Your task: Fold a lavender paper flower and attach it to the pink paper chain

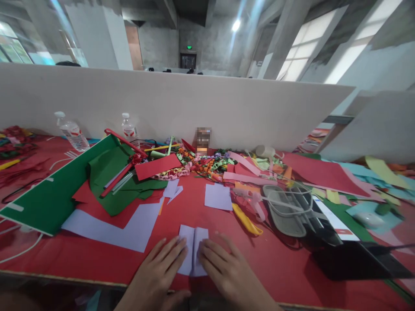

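One red tabletop (275, 268), concrete walls (220, 45)

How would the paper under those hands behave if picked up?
The paper is probably light and floppy, as it looks thin. It may hinge at the fold down its middle. Without the left hand and right hand resting on it, it might spring partly shut.

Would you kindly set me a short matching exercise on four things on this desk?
Things:
1. Creased paper
2. Glue gun
3. Phone
4. Leftmost bottle

Descriptions:
A. Clear, with a white cap
B. Pink
C. Under fingers of the left hand and right hand
D. Lit up, mostly white

Pairs: 1-C, 2-B, 3-D, 4-A
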The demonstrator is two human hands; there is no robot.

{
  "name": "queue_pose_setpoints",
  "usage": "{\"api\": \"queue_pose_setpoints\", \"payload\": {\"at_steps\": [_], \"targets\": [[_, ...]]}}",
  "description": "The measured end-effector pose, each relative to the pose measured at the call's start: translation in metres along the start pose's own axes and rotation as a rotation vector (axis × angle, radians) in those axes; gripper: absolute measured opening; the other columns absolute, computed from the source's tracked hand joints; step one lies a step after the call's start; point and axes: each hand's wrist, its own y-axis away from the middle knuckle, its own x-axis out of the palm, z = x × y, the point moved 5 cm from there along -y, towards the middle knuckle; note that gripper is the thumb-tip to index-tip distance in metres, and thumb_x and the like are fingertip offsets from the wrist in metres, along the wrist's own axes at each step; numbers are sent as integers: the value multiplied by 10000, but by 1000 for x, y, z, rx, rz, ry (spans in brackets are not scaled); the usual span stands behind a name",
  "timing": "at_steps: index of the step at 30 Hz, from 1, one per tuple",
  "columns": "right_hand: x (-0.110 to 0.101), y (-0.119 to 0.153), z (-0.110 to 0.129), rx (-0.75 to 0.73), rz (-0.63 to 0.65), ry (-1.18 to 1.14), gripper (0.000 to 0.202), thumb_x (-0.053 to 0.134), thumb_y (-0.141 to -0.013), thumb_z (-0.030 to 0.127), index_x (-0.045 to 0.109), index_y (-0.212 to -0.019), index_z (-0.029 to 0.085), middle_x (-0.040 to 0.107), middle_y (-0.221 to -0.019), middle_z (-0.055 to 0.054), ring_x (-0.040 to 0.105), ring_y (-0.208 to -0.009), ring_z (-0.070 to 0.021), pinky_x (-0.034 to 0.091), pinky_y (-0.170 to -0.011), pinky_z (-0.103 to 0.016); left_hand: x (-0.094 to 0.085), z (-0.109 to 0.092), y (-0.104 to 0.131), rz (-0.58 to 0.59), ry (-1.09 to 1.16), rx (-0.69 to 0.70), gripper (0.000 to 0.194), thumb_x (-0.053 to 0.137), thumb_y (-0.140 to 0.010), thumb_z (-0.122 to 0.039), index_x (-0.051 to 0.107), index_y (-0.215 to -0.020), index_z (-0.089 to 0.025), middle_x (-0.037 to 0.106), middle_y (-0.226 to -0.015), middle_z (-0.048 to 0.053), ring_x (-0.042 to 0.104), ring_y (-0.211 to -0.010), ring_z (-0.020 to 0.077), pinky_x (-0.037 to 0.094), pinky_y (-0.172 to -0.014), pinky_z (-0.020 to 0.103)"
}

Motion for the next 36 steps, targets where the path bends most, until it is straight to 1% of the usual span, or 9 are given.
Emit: {"api": "queue_pose_setpoints", "payload": {"at_steps": [5,8,12,16,20,22,26,32,36], "targets": [[3,8,-13,87,33,-117,257,432,-1036,224,637,-1187,188,699,-1247,-69,624,-1156,-217,383,-1091,-417,1,10,-1,-74,53,23,717,539,-895,-624,531,-1383,-98,638,-1358,135,512,-1322,258,411,-1100,353],[0,3,-17,180,95,-262,237,462,-1009,183,640,-1160,227,705,-1225,-39,644,-1105,-217,445,-1010,-390,4,12,1,-68,114,-6,620,559,-915,-553,552,-1357,-119,663,-1327,118,558,-1281,249,459,-1061,344],[2,-2,-27,419,75,-421,201,476,-968,146,644,-1042,228,723,-1014,-59,660,-922,-213,522,-806,-335,8,21,-1,-34,274,-257,379,558,-957,-342,572,-1309,-204,722,-1215,67,664,-1125,209,561,-919,302],[14,-7,-35,602,23,-429,173,479,-959,179,625,-1037,229,710,-946,-68,657,-861,-230,529,-749,-338,17,29,-8,-43,331,-534,390,486,-981,-253,510,-1370,-234,729,-1135,66,700,-1018,209,596,-841,315],[20,-17,-41,664,-3,-358,194,495,-964,214,609,-1119,244,714,-1007,-66,684,-863,-224,536,-748,-313,20,27,-14,-121,203,-526,441,446,-972,-152,499,-1404,-226,571,-1411,114,603,-1215,239,560,-932,345],[21,-22,-44,660,-16,-304,193,474,-978,230,618,-1104,244,711,-993,-66,696,-812,-213,538,-690,-287,18,22,-15,-160,130,-425,412,409,-961,-95,606,-1300,-225,543,-1449,96,546,-1279,257,521,-981,362],[23,-24,-43,613,-35,-170,262,398,-1006,237,650,-1075,231,703,-1050,-93,707,-796,-214,548,-659,-296,12,13,-15,-203,35,-193,319,430,-975,-172,696,-1151,-190,725,-1202,46,616,-1152,236,499,-958,332],[23,-16,-17,250,-66,-34,258,460,-1007,246,664,-1165,260,723,-1192,-57,654,-1080,-243,448,-963,-401,7,10,-18,-202,-38,-170,329,402,-1002,-196,698,-1132,-137,764,-1099,77,682,-1010,213,503,-883,305],[15,-14,-10,154,-22,-43,284,462,-1028,269,635,-1252,243,717,-1237,-22,634,-1142,-187,376,-1045,-357,7,6,-12,-175,-71,-150,310,440,-992,-221,683,-1179,-177,760,-1148,37,674,-1055,182,467,-906,274]]}}
